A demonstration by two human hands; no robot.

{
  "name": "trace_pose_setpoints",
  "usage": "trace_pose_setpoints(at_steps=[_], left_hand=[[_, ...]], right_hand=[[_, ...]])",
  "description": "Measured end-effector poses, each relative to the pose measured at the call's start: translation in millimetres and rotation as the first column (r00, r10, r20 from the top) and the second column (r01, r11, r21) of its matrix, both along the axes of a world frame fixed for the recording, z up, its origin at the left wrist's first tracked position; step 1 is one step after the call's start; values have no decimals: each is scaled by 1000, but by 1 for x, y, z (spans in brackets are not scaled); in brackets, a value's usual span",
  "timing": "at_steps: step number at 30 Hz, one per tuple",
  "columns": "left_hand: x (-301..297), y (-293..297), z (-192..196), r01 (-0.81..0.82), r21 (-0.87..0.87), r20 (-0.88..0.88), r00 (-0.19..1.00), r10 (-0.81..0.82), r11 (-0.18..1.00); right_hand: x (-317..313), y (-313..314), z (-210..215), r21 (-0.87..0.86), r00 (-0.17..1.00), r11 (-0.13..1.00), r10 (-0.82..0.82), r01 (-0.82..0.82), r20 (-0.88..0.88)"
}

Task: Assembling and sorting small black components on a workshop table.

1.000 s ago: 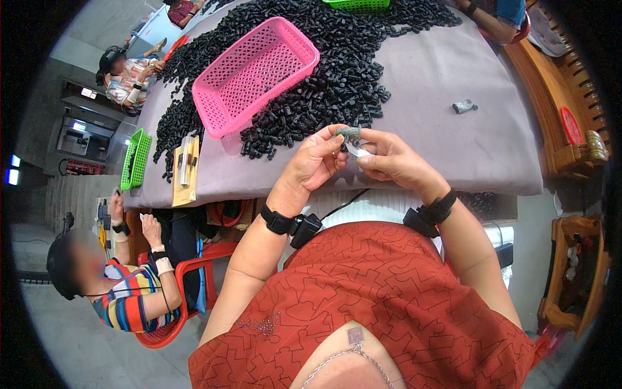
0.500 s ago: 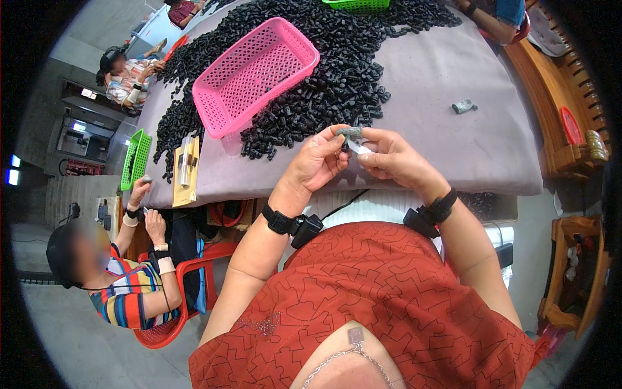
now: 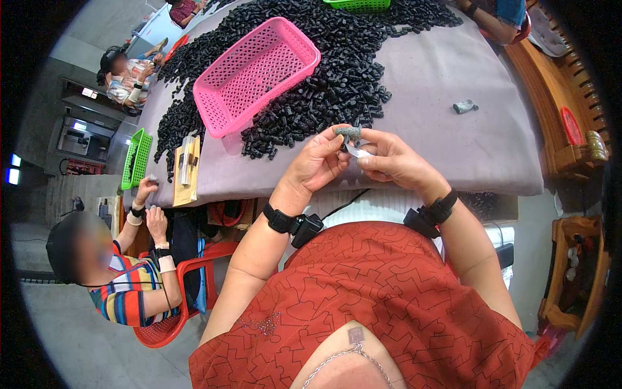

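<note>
My left hand (image 3: 320,159) is closed in a pinch round a small black part (image 3: 344,147), like the loose ones heaped on the table. My right hand (image 3: 392,157) meets it above the table's near edge, thumb and fingers pinching a thin whitish strip (image 3: 357,150) whose tip reaches toward the black part. A short grey speckled piece (image 3: 348,132) lies between the two index fingertips; whether it is held or wrapped on a finger, I cannot tell. The fingers partly hide the black part.
Beyond my hands, a pink perforated basket (image 3: 221,122) rests among a wide heap of small black parts (image 3: 330,97). A grey roll (image 3: 464,106) lies on the cloth at right. A clear tube (image 3: 187,162) sits on a brown envelope (image 3: 184,195). A co-worker (image 3: 133,285) sits at left.
My hands stay in nearly the same place; the grey piece and whitish strip have tilted slightly. The co-worker at left has moved a hand slightly.
</note>
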State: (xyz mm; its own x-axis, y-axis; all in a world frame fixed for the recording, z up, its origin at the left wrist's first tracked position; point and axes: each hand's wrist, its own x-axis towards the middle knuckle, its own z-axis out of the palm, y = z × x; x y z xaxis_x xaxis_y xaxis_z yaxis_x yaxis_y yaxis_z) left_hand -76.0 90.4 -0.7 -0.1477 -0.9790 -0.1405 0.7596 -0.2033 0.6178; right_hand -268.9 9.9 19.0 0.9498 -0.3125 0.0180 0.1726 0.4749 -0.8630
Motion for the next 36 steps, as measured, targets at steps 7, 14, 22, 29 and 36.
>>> trace_pose_setpoints(at_steps=[7,14,22,29,36], left_hand=[[0,0,2,57,-3,24,998,-57,998],[46,-15,37,-193,-37,212,957,197,980],[84,-33,80,-547,-377,552,515,656,747],[-6,-14,20,-33,-157,973,163,160,987],[-19,-18,18,148,-279,867,-387,315,949]], right_hand=[[4,-6,-3,-75,995,993,-92,89,-46],[-1,-13,-5,-68,941,943,-331,327,-71],[2,-16,-9,-12,906,908,-418,418,-71],[3,-18,-13,-51,922,923,-384,381,-59],[3,-15,-12,-75,922,923,-382,377,-63]])
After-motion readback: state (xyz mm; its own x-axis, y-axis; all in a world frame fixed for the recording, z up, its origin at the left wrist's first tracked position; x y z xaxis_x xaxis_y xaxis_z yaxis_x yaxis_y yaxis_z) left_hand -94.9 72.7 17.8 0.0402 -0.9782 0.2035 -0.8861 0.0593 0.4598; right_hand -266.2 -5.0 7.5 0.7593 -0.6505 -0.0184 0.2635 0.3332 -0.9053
